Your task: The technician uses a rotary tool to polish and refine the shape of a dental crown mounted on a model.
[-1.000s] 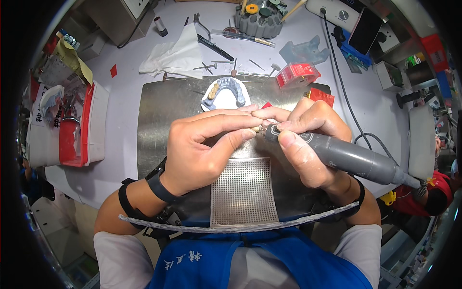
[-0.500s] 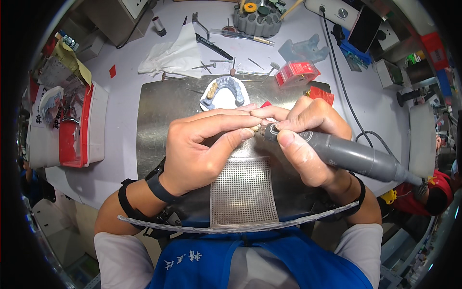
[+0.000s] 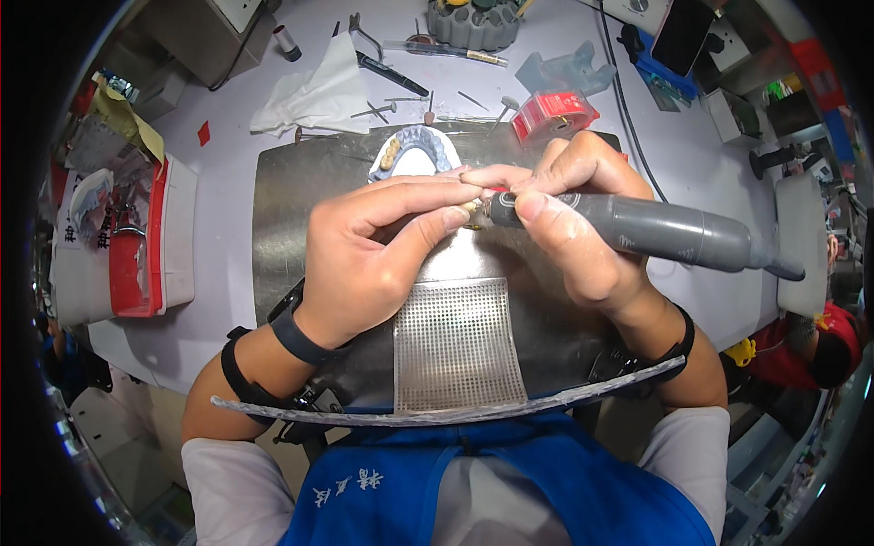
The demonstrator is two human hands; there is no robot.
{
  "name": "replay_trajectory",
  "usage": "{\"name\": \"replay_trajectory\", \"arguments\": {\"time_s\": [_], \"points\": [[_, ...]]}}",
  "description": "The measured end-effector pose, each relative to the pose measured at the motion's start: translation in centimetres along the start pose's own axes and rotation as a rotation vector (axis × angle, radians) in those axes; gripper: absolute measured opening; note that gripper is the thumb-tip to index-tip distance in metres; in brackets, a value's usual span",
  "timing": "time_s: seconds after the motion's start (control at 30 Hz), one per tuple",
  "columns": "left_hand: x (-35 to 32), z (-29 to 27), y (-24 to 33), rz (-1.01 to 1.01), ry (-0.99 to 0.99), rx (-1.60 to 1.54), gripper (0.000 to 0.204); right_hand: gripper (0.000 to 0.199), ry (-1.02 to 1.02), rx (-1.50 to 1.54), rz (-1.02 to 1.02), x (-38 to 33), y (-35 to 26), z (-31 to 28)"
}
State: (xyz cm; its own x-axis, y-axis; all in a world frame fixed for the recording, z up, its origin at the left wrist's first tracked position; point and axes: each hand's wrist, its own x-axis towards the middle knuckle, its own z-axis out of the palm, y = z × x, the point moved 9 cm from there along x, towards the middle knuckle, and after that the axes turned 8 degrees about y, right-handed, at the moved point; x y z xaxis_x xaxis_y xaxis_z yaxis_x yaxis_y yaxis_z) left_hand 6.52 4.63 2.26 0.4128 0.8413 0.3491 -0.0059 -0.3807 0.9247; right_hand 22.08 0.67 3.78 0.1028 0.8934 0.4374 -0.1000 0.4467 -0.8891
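Observation:
My right hand (image 3: 583, 218) is closed around a thick grey rotary handpiece (image 3: 674, 232), which points left with its body stretching off to the right. Pinched between the thumb and fingertips of my left hand (image 3: 369, 246) is a small cream-coloured dental piece (image 3: 471, 207), mostly covered by the fingers. The handpiece's tip is right at this piece; whether they touch I cannot tell. Fingertips of both hands meet there. Just beyond them, a dental arch model (image 3: 416, 146) in grey and white, with yellowish teeth on its left side, rests on a metal plate (image 3: 291, 209).
Nearer me lies a perforated metal sheet (image 3: 460, 346). Behind the model are scattered burs (image 3: 429, 111), a white tissue (image 3: 309, 100), a red tape dispenser (image 3: 553, 116) and a grey bur holder (image 3: 473, 27). A red-and-white bin (image 3: 177, 237) stands left; a black cable (image 3: 628, 118) runs at right.
The handpiece's rear end has swung up, so its body lies more level. The whole view has shifted slightly, and both hands keep their grips close together.

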Motion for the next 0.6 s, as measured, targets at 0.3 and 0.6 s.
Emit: {"name": "replay_trajectory", "arguments": {"time_s": [0.3,0.6], "points": [[-0.1,-0.4,-0.1,-0.015,0.003,0.066,0.022,0.012,0.114,-0.095,0.034,0.1,0.2,-0.3],[-0.4,-0.5,-1.0,-0.079,0.011,0.086,0.023,0.015,0.114,-0.108,-0.124,0.1,-0.5,-0.3]]}}
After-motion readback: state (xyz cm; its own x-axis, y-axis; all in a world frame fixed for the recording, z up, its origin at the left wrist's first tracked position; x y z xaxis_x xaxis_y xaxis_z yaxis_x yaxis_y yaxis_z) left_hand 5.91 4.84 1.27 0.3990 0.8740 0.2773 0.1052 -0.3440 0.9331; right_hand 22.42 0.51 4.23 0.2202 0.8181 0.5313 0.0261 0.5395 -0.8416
